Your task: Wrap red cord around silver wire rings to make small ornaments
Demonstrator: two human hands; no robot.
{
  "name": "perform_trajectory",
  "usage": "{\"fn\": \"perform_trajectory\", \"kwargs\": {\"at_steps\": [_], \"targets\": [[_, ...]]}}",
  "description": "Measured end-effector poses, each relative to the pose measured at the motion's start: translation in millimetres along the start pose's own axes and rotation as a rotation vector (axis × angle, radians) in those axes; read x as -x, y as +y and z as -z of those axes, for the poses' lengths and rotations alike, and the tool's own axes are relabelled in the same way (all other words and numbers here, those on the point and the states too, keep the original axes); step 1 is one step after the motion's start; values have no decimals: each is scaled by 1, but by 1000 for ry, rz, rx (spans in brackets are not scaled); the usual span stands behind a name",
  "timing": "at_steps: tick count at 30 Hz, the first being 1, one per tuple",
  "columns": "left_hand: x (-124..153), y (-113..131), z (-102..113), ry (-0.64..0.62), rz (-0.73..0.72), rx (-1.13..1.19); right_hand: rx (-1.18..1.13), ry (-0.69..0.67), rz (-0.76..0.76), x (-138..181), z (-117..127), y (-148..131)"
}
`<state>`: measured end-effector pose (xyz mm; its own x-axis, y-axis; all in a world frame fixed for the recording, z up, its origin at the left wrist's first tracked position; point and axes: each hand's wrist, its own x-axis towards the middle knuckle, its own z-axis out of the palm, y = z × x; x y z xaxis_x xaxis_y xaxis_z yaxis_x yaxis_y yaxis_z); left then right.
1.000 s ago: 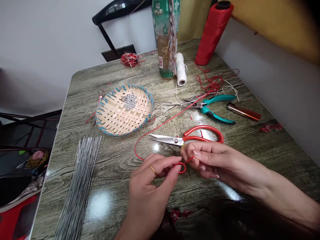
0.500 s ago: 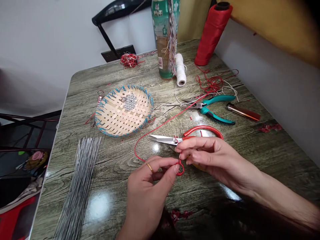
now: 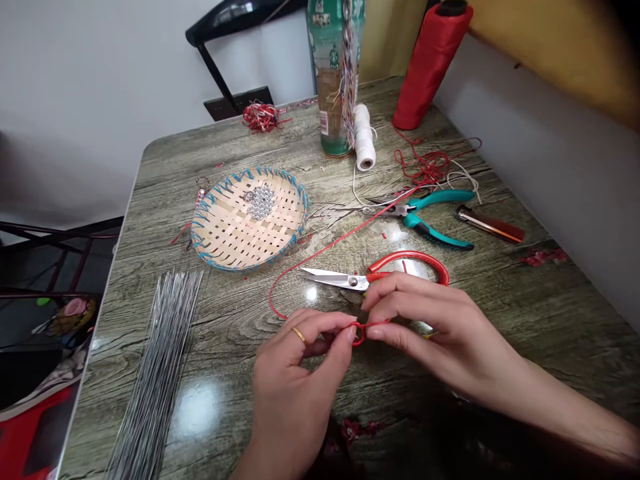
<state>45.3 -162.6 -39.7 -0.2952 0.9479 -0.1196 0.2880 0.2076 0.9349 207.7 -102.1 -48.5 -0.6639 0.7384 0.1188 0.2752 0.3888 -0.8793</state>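
My left hand [image 3: 300, 373], with a gold ring on one finger, pinches a small loop of red cord [image 3: 359, 331] just above the table. My right hand [image 3: 430, 327] pinches the same cord's short end on the loop's right side. The fingertips of both hands almost touch. From the loop the red cord runs left, curves and stretches up and right across the table [image 3: 325, 248] towards the pliers. Red-handled scissors [image 3: 380, 275] lie right behind my right hand's fingers.
A woven bamboo tray [image 3: 250, 219] with small metal pieces sits at mid-left. A bundle of thin metal wires [image 3: 160, 373] lies at the front left. Teal pliers [image 3: 430, 213], a lighter [image 3: 489, 224], a white spool [image 3: 364, 137], a green bottle [image 3: 334, 73] and a red spool [image 3: 430, 63] stand behind.
My right hand let go of the cord's end, shifted up, then came back down and pinched it again to the right of the loop. The left hand stayed put.
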Motion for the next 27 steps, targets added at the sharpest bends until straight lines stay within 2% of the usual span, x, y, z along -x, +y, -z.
{"fn": "perform_trajectory", "kwargs": {"at_steps": [4,7,10,15,23,27], "targets": [[0,-2,1,-16,-22,-25,-24,-40,-68,1,0,-1],[1,-4,1,-38,-38,-25,31,-11,-81,1,1,-2],[0,-4,1,-93,11,6,22,43,-92,2,1,-4],[0,-3,1,-153,81,64,-134,76,-176,5,1,-5],[0,-8,1,-222,144,175,-390,-49,-390,-1,0,-1],[-1,-11,-1,-171,-3,288,-484,-145,-458,-4,-6,3]]}}
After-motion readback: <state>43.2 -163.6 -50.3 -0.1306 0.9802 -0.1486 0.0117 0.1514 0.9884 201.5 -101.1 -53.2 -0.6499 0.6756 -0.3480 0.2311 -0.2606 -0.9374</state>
